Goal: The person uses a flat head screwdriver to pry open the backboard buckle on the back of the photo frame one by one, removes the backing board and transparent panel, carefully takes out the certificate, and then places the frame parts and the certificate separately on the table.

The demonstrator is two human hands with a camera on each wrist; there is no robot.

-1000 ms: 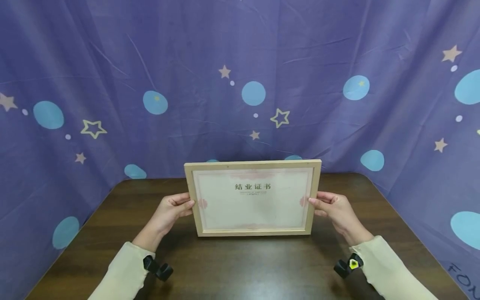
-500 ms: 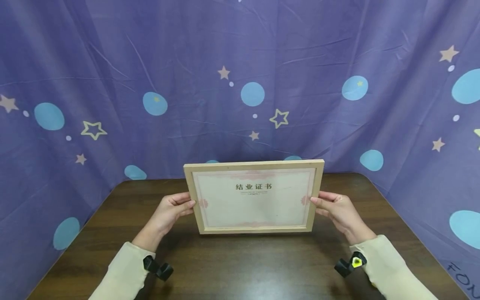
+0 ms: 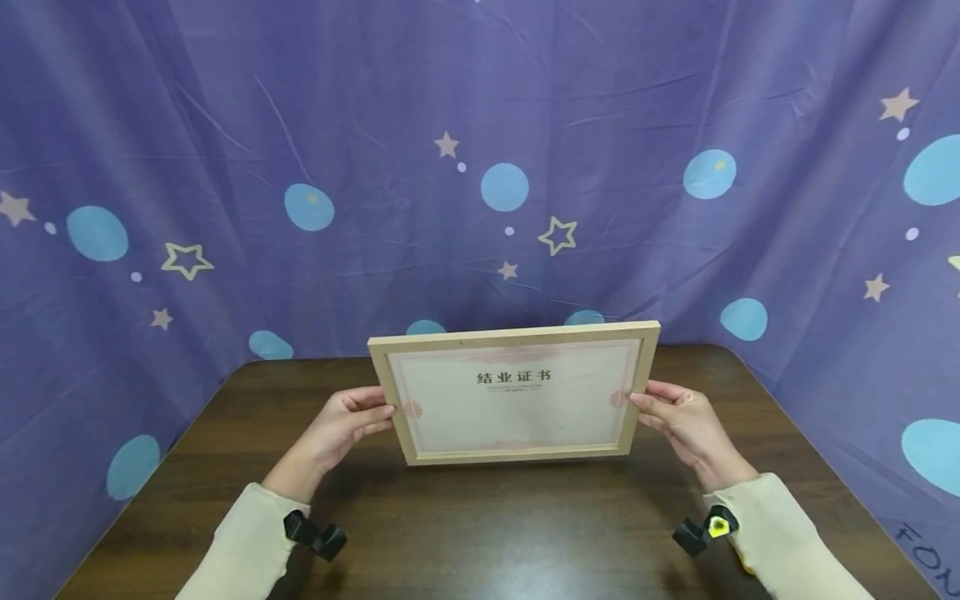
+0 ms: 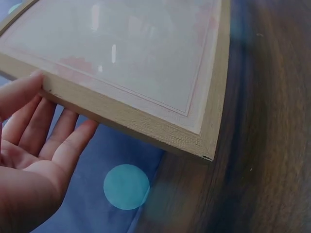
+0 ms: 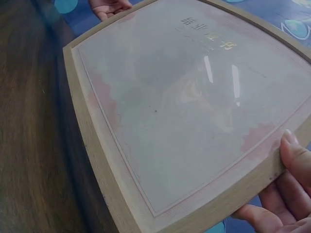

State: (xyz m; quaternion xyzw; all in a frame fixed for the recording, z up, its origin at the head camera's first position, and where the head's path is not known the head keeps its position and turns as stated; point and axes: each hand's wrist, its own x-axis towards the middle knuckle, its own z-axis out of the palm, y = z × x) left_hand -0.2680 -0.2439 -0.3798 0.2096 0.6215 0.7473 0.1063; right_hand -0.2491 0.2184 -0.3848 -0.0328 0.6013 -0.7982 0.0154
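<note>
A light wooden picture frame (image 3: 517, 337) holds a white certificate (image 3: 517, 421) with pink patterns and Chinese characters. My left hand (image 3: 339, 429) pinches the frame's left side, thumb on the front face and fingers behind it. On the opposite side, my right hand (image 3: 692, 429) grips the edge the same way. The frame leans back and its right end stands a little higher in the head view. Its lower edge appears to be off the table. Light glints off the glossy front in both wrist views. The frame's back is hidden.
Beneath the frame is a dark brown wooden table (image 3: 480, 533). A purple curtain (image 3: 390, 208) with stars and blue dots hangs behind and along both sides. Black wrist devices (image 3: 705, 532) sit at both cream sleeves (image 3: 780, 533).
The frame has tilted, its bottom edge moving up and away from the table and its right end rising slightly. My right hand has shifted a little to the right; the left has barely moved.
</note>
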